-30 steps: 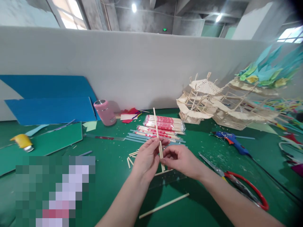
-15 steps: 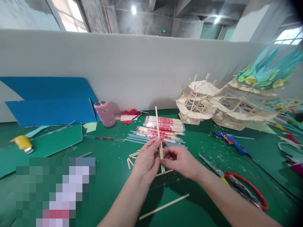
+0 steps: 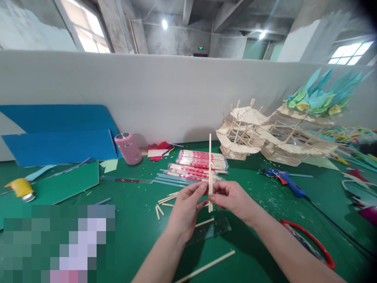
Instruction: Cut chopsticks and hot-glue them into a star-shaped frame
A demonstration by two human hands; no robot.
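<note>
A long wooden chopstick stands upright between my hands, with a shorter piece laid along its lower part. My right hand pinches the sticks from the right, thumb and fingers closed low on them. My left hand is closed from the left, its thumb and forefinger at the chopstick. Under the hands lies a clear plastic strip with a cut stick piece by it. Nearer to me another chopstick lies on the green tabletop.
Short stick pieces lie left of my hands. Behind are packed chopsticks and glue sticks. On the right lie a blue glue gun and red-handled scissors, partly behind my forearm. Stick-built models and a pink cup stand farther back.
Both hands and the chopstick have lifted away from the plastic strip. The chopstick, slightly tilted before, is now almost upright. The scissors' blades are now hidden behind my right forearm.
</note>
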